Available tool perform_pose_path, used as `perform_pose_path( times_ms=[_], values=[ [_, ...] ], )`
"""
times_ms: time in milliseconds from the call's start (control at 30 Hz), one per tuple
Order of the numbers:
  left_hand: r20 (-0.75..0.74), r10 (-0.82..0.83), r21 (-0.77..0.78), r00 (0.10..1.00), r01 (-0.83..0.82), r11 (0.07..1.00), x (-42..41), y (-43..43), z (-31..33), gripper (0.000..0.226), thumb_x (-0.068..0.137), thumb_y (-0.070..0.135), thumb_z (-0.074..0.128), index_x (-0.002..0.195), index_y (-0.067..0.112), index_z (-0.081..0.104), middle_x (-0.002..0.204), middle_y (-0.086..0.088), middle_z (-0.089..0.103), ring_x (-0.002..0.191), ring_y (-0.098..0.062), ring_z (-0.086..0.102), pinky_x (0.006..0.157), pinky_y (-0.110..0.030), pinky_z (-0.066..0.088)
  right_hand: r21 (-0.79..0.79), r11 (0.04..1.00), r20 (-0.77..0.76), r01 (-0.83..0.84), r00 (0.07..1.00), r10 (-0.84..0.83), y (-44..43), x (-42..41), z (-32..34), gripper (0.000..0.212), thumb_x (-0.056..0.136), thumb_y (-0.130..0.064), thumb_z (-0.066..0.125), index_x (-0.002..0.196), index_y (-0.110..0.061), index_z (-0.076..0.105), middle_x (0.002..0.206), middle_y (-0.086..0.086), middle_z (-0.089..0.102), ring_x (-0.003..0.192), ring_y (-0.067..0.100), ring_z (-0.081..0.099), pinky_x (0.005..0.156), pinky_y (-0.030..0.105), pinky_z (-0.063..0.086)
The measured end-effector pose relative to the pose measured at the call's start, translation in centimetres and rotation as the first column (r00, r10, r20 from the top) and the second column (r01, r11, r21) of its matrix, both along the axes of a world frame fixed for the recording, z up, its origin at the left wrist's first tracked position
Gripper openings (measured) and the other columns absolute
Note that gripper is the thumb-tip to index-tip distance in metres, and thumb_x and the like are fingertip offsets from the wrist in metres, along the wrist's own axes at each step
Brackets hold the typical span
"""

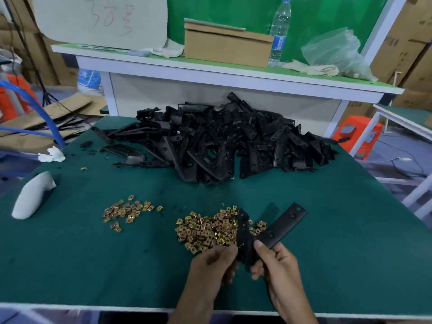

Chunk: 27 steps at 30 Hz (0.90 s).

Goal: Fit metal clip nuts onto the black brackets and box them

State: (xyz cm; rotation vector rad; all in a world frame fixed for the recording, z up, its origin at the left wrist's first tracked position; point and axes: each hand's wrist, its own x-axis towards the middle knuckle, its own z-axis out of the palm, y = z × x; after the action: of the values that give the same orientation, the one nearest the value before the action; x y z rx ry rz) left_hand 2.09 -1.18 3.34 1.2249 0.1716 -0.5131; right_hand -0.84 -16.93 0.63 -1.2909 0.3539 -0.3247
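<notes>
My right hand (pixel 278 267) grips a black V-shaped bracket (pixel 278 226) by its lower corner, above the green table's near edge. My left hand (pixel 212 265) is curled at the bracket's left arm, fingertips against it; whether it pinches a clip nut is hidden. A big heap of brass-coloured clip nuts (pixel 208 230) lies just beyond my hands. A smaller scatter of clip nuts (pixel 127 212) lies to the left. A large pile of black brackets (pixel 217 141) fills the far middle of the table.
A cardboard box (pixel 226 44) stands on the raised green shelf (pixel 210 66) behind, beside a water bottle (pixel 280 31) and a plastic bag (pixel 336 52). A white rounded object (pixel 32 195) and crumpled tissue (pixel 52 155) lie at the left. An orange stool (pixel 357 134) stands at the right.
</notes>
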Motion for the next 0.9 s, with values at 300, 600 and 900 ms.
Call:
perform_pose_path(
  times_ms=[300, 600, 900],
  values=[
    [0.051, -0.014, 0.019, 0.999, 0.013, 1.0, 0.27, 0.36, -0.22, 0.032, 0.09, 0.024, 0.072, 0.061, 0.015, 0.063, 0.058, -0.004, 0.052, 0.05, -0.012, 0.043, 0.052, -0.022, 0.039, -0.092, 0.991, -0.005, -0.098, 0.995, 0.098, -0.24, 0.12, -0.09, 0.016, 0.073, -0.033, 0.079, 0.079, -0.019, 0.075, 0.06, 0.013, 0.056, 0.047, 0.022, 0.055, 0.04, 0.03, 0.045],
    [0.026, -0.072, -0.088, 0.997, 0.074, 0.993, -0.18, -0.4, 0.15, 0.034, 0.085, 0.032, 0.072, 0.056, 0.02, 0.06, 0.057, -0.002, 0.048, 0.05, -0.012, 0.043, 0.054, -0.024, 0.039, -0.016, 0.993, -0.008, -0.117, 0.993, 0.116, -0.61, 0.16, -0.1, 0.012, 0.074, -0.031, 0.079, 0.077, -0.021, 0.074, 0.059, 0.014, 0.055, 0.044, 0.019, 0.053, 0.039, 0.027, 0.042],
    [0.063, -0.131, 0.003, 0.989, 0.131, 0.991, 0.41, 0.44, -0.55, 0.032, 0.083, 0.026, 0.078, 0.055, 0.022, 0.063, 0.057, -0.001, 0.052, 0.048, -0.011, 0.042, 0.05, -0.022, 0.037, -0.148, 0.982, -0.011, -0.113, 0.994, 0.113, -0.5, 0.23, 0.16, 0.012, 0.077, -0.028, 0.077, 0.07, -0.02, 0.072, 0.056, 0.016, 0.052, 0.047, 0.021, 0.054, 0.04, 0.028, 0.044]
  ],
)
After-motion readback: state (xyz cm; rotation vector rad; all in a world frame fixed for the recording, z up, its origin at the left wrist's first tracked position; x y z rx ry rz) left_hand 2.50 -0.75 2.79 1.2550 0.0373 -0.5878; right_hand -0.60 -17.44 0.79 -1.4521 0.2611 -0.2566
